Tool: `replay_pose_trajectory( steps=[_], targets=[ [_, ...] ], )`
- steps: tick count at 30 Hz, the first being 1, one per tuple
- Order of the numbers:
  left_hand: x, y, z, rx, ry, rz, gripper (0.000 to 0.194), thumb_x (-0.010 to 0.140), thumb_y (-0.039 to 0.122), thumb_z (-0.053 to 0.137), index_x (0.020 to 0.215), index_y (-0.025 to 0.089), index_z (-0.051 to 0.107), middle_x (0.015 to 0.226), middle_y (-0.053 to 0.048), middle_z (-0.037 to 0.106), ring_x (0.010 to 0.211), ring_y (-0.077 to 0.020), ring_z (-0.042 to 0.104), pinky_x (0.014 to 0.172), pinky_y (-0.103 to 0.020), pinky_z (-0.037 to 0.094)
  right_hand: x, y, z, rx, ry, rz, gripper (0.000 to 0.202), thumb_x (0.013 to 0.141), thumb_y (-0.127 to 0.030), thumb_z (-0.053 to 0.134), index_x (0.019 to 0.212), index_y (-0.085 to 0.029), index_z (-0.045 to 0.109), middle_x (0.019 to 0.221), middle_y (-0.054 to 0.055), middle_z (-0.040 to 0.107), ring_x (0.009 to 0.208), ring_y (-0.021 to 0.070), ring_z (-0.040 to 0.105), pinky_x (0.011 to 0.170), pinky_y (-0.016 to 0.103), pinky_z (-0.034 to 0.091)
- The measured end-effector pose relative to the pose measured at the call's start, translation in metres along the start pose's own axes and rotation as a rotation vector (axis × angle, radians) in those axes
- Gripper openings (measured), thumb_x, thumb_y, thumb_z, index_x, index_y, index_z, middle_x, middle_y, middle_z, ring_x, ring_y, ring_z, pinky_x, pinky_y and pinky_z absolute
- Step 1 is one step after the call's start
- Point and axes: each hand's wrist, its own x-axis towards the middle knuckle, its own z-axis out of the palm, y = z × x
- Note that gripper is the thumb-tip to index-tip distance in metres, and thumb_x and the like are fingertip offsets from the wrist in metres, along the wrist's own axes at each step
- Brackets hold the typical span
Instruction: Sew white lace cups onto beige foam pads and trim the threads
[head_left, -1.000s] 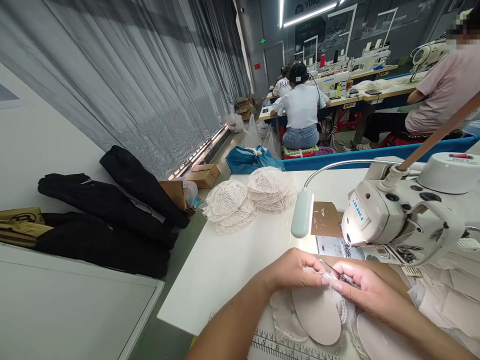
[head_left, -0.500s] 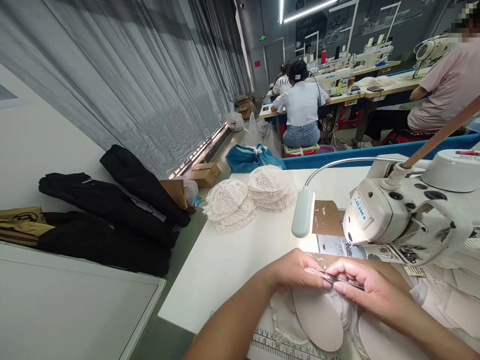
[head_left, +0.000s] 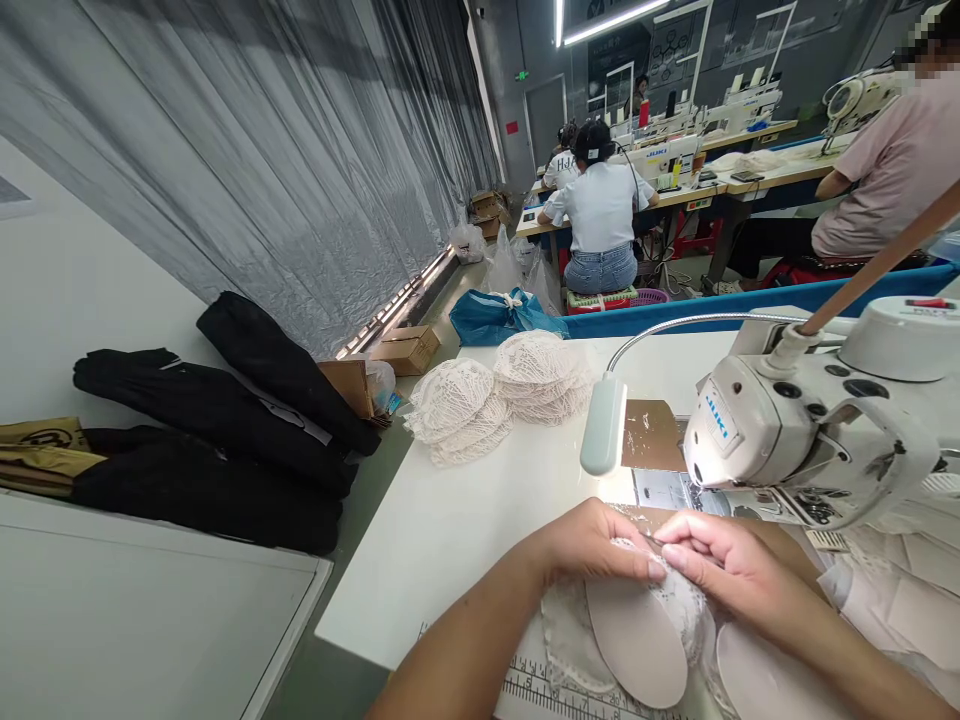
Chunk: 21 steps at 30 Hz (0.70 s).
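Note:
My left hand [head_left: 600, 540] is closed, thumb and fingers pinching the edge of a white lace bra cup [head_left: 679, 595]. A smooth beige oval cup pad [head_left: 637, 645] hangs below that hand, over another lace-edged piece [head_left: 574, 635]. Close against it, my right hand [head_left: 712, 555] is closed around slim metal thread snips [head_left: 651, 538]. Only the pointed tip of the snips shows at the lace; the fingers hide the rest. Both hands are just in front of the sewing machine [head_left: 739, 430], below its needle area.
Two stacks of lace cups [head_left: 454, 405] stand on the white table [head_left: 420, 540]. A small lamp [head_left: 604, 425] on a bendable neck hangs left of the machine head. A printed ruler [head_left: 555, 690] runs along the front edge. More beige pieces [head_left: 922, 590] lie at right. Co-workers sit at machines beyond.
The snips have turned within my right hand, so less metal shows. My right fingers have closed in more, and more of the lace below them is exposed. My left hand keeps its pinch.

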Motion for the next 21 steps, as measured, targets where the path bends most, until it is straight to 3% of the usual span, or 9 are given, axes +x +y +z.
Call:
replay_pose_trajectory(
  steps=[4,6,8,10,13,17,21],
  targets=[
    [0.0,0.0,-0.002,-0.005,-0.066,0.082,0.039,0.072,0.05,0.077,0.091,0.016,0.075,0.091,-0.003,0.07,0.092,-0.0197,0.061,0.086,-0.026,0.045,0.003,0.005,0.006,0.206,-0.057,0.077,0.038,0.084,-0.048,0.062,0.113,-0.025,0.056,0.09,0.0,0.065,0.087,0.0214,0.061,0.079,0.034,0.049],
    [-0.004,0.002,-0.009,0.031,-0.141,0.114,0.041,0.074,0.05,0.075,0.097,0.017,0.073,0.096,-0.002,0.069,0.094,-0.0195,0.061,0.087,-0.026,0.045,0.003,0.006,0.006,0.116,-0.088,0.078,0.029,0.086,-0.047,0.059,0.103,-0.024,0.061,0.087,0.001,0.064,0.084,0.0208,0.059,0.075,0.033,0.048],
    [-0.01,0.005,-0.018,0.139,-0.166,0.121,0.041,0.07,0.048,0.077,0.096,0.018,0.072,0.092,-0.001,0.067,0.089,-0.0187,0.06,0.081,-0.025,0.045,0.001,0.008,0.004,0.006,-0.072,0.077,0.032,0.091,-0.051,0.05,0.08,-0.023,0.061,0.077,0.0,0.06,0.073,0.0188,0.055,0.065,0.03,0.044],
    [-0.017,0.007,-0.026,0.25,-0.113,0.101,0.038,0.068,0.047,0.078,0.088,0.015,0.071,0.082,0.0,0.064,0.079,-0.0171,0.057,0.071,-0.024,0.044,0.0,0.011,0.001,-0.029,-0.08,0.08,0.039,0.092,-0.053,0.048,0.069,-0.023,0.054,0.068,-0.001,0.054,0.066,0.0168,0.05,0.058,0.029,0.04],
    [-0.023,0.009,-0.034,0.272,0.005,0.095,0.033,0.076,0.045,0.071,0.084,0.013,0.069,0.077,0.0,0.061,0.073,-0.0153,0.055,0.068,-0.023,0.042,-0.001,0.014,0.0,-0.027,-0.152,0.053,0.038,0.092,-0.054,0.046,0.072,-0.022,0.053,0.07,-0.001,0.052,0.067,0.0163,0.048,0.06,0.029,0.04],
    [-0.024,0.008,-0.033,0.202,0.045,0.158,0.029,0.079,0.041,0.069,0.09,0.014,0.069,0.085,-0.001,0.063,0.08,-0.0153,0.056,0.075,-0.024,0.043,0.0,0.009,0.005,-0.047,-0.01,0.081,0.032,0.088,-0.054,0.05,0.083,-0.023,0.056,0.078,0.0,0.055,0.073,0.0179,0.052,0.065,0.029,0.045],
    [-0.021,0.005,-0.026,0.179,0.057,0.151,0.032,0.076,0.041,0.074,0.093,0.015,0.068,0.086,-0.001,0.062,0.077,-0.0144,0.054,0.069,-0.023,0.042,-0.001,0.002,0.011,-0.024,0.137,0.114,0.029,0.082,-0.052,0.054,0.082,-0.024,0.06,0.074,0.0,0.057,0.069,0.018,0.053,0.061,0.027,0.047]
  ],
)
